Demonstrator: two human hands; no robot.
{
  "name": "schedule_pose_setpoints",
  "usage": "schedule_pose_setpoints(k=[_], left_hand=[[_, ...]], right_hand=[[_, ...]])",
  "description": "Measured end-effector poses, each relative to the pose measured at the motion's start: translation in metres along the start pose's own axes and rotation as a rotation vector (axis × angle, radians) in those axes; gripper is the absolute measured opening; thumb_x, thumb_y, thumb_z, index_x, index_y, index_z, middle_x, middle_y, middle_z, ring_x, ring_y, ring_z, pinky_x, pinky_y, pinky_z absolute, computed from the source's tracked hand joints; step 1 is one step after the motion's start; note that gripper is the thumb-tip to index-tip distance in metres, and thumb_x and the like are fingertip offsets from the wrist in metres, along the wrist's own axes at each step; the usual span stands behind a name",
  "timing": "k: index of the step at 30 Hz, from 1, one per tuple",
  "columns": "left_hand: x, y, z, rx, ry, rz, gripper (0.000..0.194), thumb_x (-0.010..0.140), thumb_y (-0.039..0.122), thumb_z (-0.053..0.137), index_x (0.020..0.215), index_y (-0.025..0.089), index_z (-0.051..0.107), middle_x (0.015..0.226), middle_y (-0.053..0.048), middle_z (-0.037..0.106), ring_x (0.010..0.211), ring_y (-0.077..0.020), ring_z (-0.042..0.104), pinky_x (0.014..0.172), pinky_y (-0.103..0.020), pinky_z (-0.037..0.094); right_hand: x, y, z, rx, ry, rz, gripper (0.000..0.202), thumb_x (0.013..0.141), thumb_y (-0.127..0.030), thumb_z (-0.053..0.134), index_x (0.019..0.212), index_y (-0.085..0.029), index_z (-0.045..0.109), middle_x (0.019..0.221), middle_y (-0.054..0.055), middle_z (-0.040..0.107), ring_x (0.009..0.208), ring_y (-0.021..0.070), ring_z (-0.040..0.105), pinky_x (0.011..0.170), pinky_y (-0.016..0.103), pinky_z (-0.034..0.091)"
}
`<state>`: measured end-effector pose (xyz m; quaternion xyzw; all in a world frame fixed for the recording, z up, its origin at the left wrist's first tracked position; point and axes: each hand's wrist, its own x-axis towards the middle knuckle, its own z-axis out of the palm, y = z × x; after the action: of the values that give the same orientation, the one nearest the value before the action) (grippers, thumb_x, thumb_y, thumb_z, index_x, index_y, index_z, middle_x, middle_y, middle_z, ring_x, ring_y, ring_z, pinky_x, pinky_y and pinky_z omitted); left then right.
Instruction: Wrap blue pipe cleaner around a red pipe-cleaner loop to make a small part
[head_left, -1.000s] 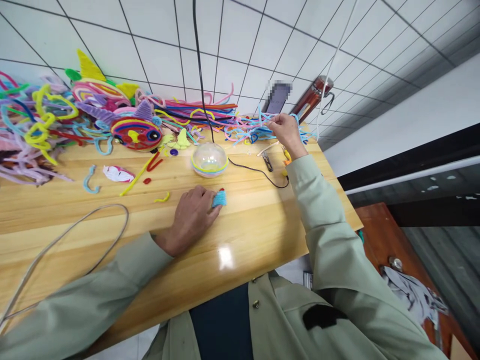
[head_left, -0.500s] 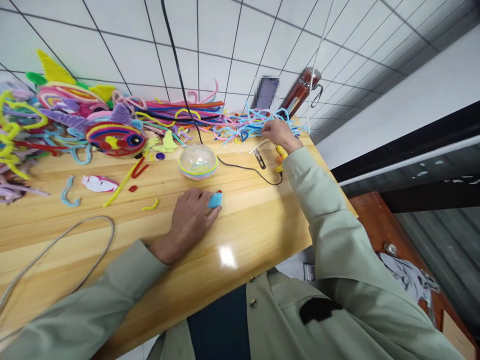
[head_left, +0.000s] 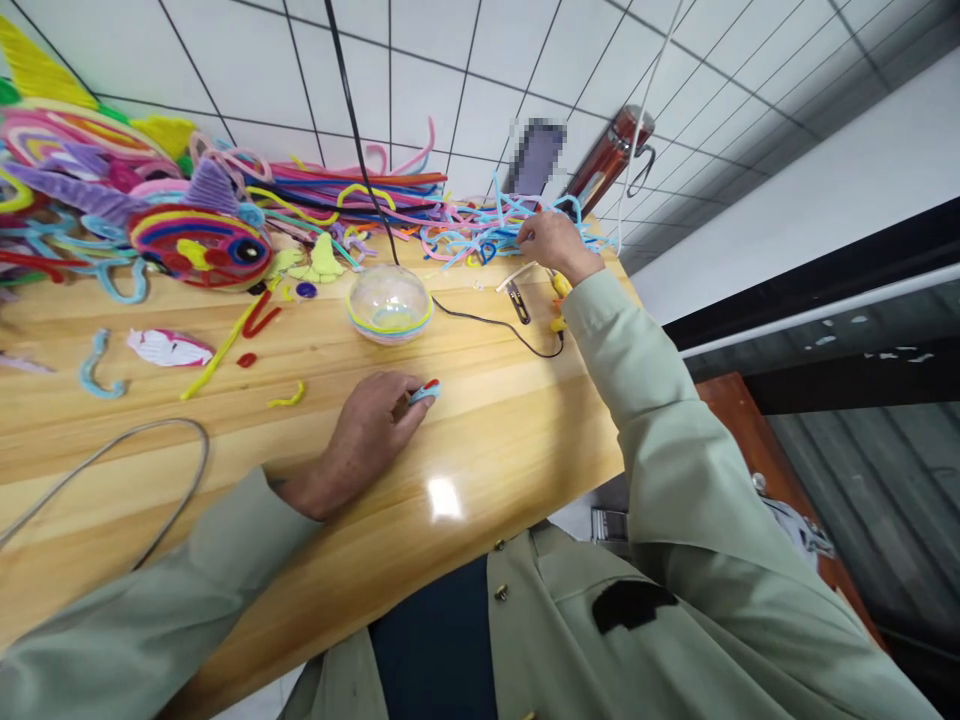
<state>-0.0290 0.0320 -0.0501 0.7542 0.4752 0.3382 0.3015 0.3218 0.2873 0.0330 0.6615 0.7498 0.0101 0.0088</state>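
Observation:
My left hand (head_left: pixel 364 435) rests on the wooden table with thumb and fingers closed round a small light-blue fuzzy pipe-cleaner piece (head_left: pixel 424 393) with red on its top. At the back right, my right hand (head_left: pixel 556 245) reaches to a tangle of light-blue pipe cleaners (head_left: pixel 461 240). Its fingers are bent and pinched together at the tangle's edge; what lies between them is hidden. A clear plastic bowl (head_left: pixel 390 308) with yellow and blue pipe cleaner round its rim stands between the hands. Below the right wrist is a yellow corded tool (head_left: pixel 560 288), partly covered by the sleeve.
Colourful fish-like pipe-cleaner figures (head_left: pixel 199 250) stand at the back left. A red flask (head_left: pixel 611 155) and a blurred phone-like object (head_left: pixel 535 158) lean at the wall. A black cord (head_left: pixel 487 335) crosses the table; a grey cable (head_left: pixel 202 450) loops at left. A small black tool (head_left: pixel 517 303) lies near the right hand.
The view has shifted slightly. In my left hand the blue piece has tilted, so more of its red top shows. My right hand stays at the light-blue tangle.

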Motion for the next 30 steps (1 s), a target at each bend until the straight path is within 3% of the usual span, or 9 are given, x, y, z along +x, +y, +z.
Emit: schedule_pose_setpoints(k=[3,7,11,15,17,20,24,30], left_hand=[[-0.004,0.006,0.001,-0.171,0.025,-0.034,0.018,0.103,0.039,0.069,0.099,0.023,0.076,0.086,-0.003,0.079,0.075,-0.0217,0.070,0.070,-0.034,0.052],[-0.007,0.011,0.002,-0.234,0.033,-0.032,0.018,0.102,0.038,0.070,0.097,0.023,0.077,0.079,0.000,0.076,0.067,-0.0180,0.065,0.064,-0.030,0.049],[-0.005,0.011,0.001,-0.257,0.016,-0.055,0.019,0.102,0.038,0.071,0.092,0.023,0.078,0.076,0.000,0.074,0.064,-0.0169,0.063,0.061,-0.029,0.046],[-0.004,0.009,0.001,-0.264,0.005,-0.047,0.019,0.102,0.037,0.071,0.092,0.022,0.078,0.076,0.001,0.074,0.064,-0.0163,0.063,0.061,-0.029,0.046],[-0.004,0.009,0.001,-0.261,-0.001,-0.042,0.020,0.103,0.037,0.070,0.092,0.022,0.078,0.076,0.001,0.073,0.065,-0.0163,0.064,0.062,-0.029,0.046],[-0.004,0.008,0.001,-0.248,-0.012,-0.038,0.019,0.102,0.037,0.070,0.091,0.023,0.076,0.076,0.001,0.074,0.065,-0.0166,0.064,0.062,-0.029,0.045],[-0.004,0.007,0.002,-0.240,-0.023,-0.028,0.020,0.103,0.036,0.068,0.089,0.023,0.075,0.075,0.001,0.072,0.065,-0.0168,0.063,0.062,-0.029,0.045],[-0.002,0.007,0.002,-0.243,-0.037,-0.017,0.021,0.103,0.036,0.067,0.089,0.023,0.074,0.075,0.001,0.071,0.065,-0.0169,0.062,0.063,-0.029,0.045]], right_hand=[[0.005,0.000,0.006,0.091,0.016,0.039,0.026,0.096,-0.017,0.074,0.114,-0.016,0.092,0.126,0.019,0.090,0.125,0.0408,0.081,0.116,0.055,0.062],[0.009,-0.009,0.012,0.110,-0.024,0.007,0.026,0.092,-0.015,0.076,0.111,-0.018,0.092,0.123,0.018,0.090,0.123,0.0410,0.080,0.115,0.054,0.062],[0.004,-0.036,0.010,0.110,-0.009,-0.039,0.028,0.096,-0.017,0.070,0.114,-0.019,0.092,0.126,0.017,0.089,0.123,0.0391,0.079,0.111,0.050,0.061],[-0.004,-0.070,0.008,0.100,0.023,-0.095,0.036,0.101,-0.026,0.071,0.133,-0.018,0.086,0.133,0.017,0.088,0.126,0.0411,0.078,0.109,0.052,0.060],[-0.005,-0.078,0.006,0.081,-0.003,-0.105,0.032,0.103,-0.026,0.071,0.131,-0.019,0.086,0.134,0.017,0.087,0.127,0.0410,0.077,0.110,0.052,0.059],[-0.001,-0.072,-0.002,0.122,0.025,-0.085,0.025,0.107,-0.026,0.065,0.116,-0.021,0.088,0.125,0.014,0.089,0.123,0.0365,0.078,0.110,0.048,0.059],[0.008,-0.044,-0.017,0.336,0.163,-0.018,0.032,0.113,-0.032,0.058,0.108,-0.018,0.086,0.108,0.011,0.088,0.107,0.0300,0.080,0.103,0.044,0.063],[0.006,-0.029,-0.025,0.560,0.189,0.041,0.039,0.116,-0.043,0.053,0.114,-0.018,0.083,0.107,0.012,0.088,0.090,0.0249,0.081,0.086,0.039,0.065]])
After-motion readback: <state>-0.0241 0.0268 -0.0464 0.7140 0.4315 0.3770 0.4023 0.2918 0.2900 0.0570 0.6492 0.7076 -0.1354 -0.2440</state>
